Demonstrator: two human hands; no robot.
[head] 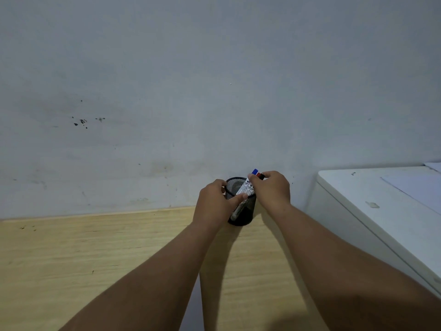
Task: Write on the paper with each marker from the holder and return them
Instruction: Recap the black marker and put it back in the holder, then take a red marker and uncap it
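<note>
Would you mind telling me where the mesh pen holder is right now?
The mesh pen holder stands on the wooden desk against the wall, right of centre in the head view, between the left hand gripping it and the right hand on the markers.

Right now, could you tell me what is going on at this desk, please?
A person steadies a black mesh holder on the wooden desk with the left hand. The right hand grips the markers standing in it, blue and red caps showing. None is out yet.

Office-like desk corner: wooden desk (95, 254), mesh pen holder (241, 211), white printer (381, 211).
</note>
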